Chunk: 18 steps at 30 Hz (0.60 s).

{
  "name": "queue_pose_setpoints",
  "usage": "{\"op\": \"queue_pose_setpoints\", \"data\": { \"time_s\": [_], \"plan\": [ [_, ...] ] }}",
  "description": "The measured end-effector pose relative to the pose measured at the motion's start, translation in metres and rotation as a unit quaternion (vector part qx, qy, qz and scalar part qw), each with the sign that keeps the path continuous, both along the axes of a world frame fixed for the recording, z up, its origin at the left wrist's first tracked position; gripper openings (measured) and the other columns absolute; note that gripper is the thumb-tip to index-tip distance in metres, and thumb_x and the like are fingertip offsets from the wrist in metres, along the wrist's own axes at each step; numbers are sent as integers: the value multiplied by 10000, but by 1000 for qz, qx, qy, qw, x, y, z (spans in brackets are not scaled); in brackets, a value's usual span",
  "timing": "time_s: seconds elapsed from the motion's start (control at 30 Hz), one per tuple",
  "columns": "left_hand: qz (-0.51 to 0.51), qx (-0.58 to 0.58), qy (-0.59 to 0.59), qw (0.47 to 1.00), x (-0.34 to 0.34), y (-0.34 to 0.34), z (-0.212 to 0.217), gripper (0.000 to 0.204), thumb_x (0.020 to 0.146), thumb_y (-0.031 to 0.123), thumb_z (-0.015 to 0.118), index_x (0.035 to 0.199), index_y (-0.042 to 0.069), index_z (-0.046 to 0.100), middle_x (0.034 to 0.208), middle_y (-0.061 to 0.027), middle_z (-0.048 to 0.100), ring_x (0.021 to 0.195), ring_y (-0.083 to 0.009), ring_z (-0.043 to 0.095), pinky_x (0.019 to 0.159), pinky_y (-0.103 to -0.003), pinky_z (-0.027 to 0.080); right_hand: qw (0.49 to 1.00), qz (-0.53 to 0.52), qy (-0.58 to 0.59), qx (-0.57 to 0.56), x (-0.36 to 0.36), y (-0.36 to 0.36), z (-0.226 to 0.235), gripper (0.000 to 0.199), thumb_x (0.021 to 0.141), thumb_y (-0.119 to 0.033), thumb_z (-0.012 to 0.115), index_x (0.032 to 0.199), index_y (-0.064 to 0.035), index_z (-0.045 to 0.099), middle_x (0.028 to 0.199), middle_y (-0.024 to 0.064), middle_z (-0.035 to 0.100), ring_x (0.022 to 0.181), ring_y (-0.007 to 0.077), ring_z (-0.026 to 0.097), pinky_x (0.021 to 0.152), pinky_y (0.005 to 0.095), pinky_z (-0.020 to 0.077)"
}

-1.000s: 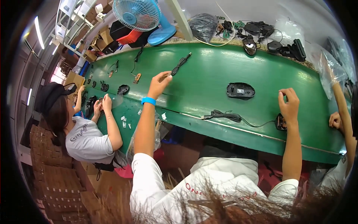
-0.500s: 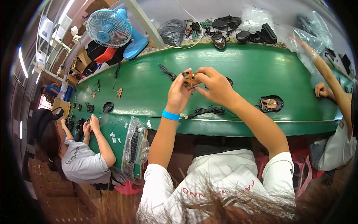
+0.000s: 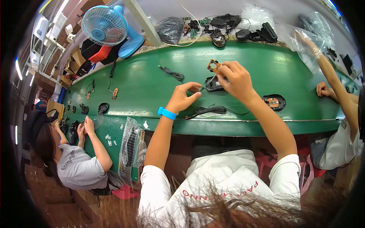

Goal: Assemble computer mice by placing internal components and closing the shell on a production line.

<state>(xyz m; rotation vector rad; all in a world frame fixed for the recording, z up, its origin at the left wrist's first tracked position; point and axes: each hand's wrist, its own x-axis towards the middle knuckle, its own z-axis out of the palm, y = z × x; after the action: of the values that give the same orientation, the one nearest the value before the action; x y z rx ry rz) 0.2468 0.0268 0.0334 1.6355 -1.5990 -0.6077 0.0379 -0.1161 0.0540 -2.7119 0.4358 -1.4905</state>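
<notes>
My right hand (image 3: 235, 78) pinches an orange-brown circuit board (image 3: 213, 67), tilted up above the table. Below it lies a black mouse shell (image 3: 213, 84), partly covered by my right fingers. My left hand (image 3: 184, 97) hovers just left of the shell, thumb and fingers curved and apart, with nothing visible between them. Beyond my left hand, a black coiled cable (image 3: 173, 73) runs toward its fingers; where it ends is hidden. Another bundled black cable (image 3: 211, 110) lies nearer me, its lead passing under my right forearm.
To the right sits a black mouse base with an orange board (image 3: 274, 102). Mouse parts (image 3: 224, 21) and a dark mouse (image 3: 218, 38) line the back ledge. A blue fan (image 3: 104, 26) stands back left. Co-workers sit at left and right; one's hand (image 3: 323, 89) rests at right.
My hands have parted. The board went from both hands into my right alone, moving right and slightly up; my left hand dropped lower and let go. The mouse shell is now more exposed.
</notes>
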Motion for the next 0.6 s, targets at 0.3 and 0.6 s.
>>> {"op": "queue_pose_setpoints", "data": {
  "time_s": [0.3, 0.6],
  "plan": [
    [10, -18, -10, 1000, -13, -7, -7, 156, 837, 118, 749, 961, 28, 727, 880, -93, 725, 761, -191, 681, 699, -318, 544, 996, -80, 21, 34, -15, -9, -25, 178, 762, -130, 735, 902, -100, 629, 931, 37, 643, 848, 235, 618, 715, 371, 525],
    [77, -152, -175, 970, -18, -28, -20, 70, 839, 88, 727, 899, 62, 704, 747, -87, 633, 624, -219, 618, 575, -351, 495, 995, -87, 37, 24, -19, -4, -33, 190, 754, -147, 738, 904, -99, 632, 939, 23, 649, 869, 221, 604, 722, 355, 508]
  ]
}}
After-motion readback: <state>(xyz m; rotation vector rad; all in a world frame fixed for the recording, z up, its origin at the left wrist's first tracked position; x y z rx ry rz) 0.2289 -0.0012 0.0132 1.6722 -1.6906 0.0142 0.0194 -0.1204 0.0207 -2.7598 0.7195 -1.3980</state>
